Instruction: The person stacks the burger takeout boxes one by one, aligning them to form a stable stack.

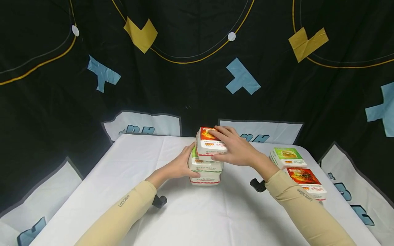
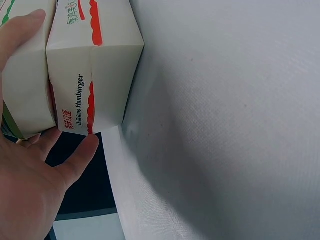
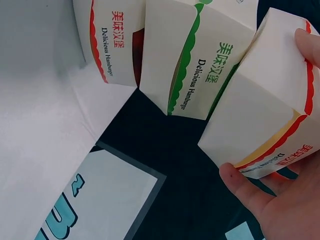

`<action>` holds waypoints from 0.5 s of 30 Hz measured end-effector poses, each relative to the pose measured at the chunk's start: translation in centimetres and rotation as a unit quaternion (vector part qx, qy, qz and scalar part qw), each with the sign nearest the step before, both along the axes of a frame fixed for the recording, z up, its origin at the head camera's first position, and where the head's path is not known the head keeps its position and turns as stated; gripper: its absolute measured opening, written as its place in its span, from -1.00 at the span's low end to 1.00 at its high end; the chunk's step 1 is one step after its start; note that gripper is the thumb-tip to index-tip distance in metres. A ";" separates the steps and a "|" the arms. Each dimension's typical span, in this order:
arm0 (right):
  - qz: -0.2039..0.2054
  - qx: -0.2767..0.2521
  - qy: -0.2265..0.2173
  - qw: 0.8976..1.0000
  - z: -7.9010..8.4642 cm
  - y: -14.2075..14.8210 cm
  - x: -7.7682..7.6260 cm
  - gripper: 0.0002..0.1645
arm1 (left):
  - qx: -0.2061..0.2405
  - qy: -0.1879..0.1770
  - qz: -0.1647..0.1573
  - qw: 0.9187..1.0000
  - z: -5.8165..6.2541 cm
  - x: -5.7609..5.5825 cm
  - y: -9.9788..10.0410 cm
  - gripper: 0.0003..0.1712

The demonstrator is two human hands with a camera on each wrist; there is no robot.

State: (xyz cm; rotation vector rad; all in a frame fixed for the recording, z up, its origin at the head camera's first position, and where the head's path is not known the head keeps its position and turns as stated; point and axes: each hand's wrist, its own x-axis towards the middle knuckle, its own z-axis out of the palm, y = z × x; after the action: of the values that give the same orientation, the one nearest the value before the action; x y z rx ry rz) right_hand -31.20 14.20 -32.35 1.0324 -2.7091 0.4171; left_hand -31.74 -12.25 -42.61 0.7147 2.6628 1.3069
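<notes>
Three paper hamburger boxes stand one over another mid-table. At the bottom is a red-trimmed hamburger box point(image 1: 205, 179), with a green-trimmed hamburger box point(image 1: 205, 166) on it. My left hand point(image 1: 178, 165) holds these from the left, thumb on the green-trimmed box's near face and fingers behind. My right hand point(image 1: 238, 148) grips the upper hamburger box point(image 1: 212, 148), which has a red printed lid, from the right with thumb in front and fingers over the top. In the right wrist view this upper box point(image 3: 260, 100) tilts against the green-trimmed box point(image 3: 200, 65), one edge close along it.
At the table's right side, a green-lidded hamburger box point(image 1: 288, 153) stands behind a red-lidded hamburger box point(image 1: 304, 176), partly covered by the right sleeve. A white cloth point(image 1: 184, 215) covers the table. A black curtain point(image 1: 191, 92) hangs behind it.
</notes>
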 end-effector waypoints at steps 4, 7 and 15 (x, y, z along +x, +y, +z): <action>-0.001 0.008 0.001 1.000 0.1 -0.3 0.0 0.04 | 0.010 0.000 -0.005 1.000 -0.1 0.0 0.0 0.50; -0.003 0.014 0.004 1.000 0.1 -0.5 0.1 0.04 | 0.012 0.005 -0.007 1.000 -0.1 -0.1 0.0 0.51; -0.007 0.020 0.007 1.000 0.1 -0.7 0.1 0.04 | 0.009 0.017 -0.010 1.000 -0.2 -0.2 0.1 0.53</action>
State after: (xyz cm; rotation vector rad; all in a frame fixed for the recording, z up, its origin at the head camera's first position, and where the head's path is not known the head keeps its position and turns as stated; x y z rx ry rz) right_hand -31.07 13.48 -32.23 1.0219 -2.7213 0.3540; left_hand -31.94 -12.20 -42.81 0.7724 2.6661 1.3275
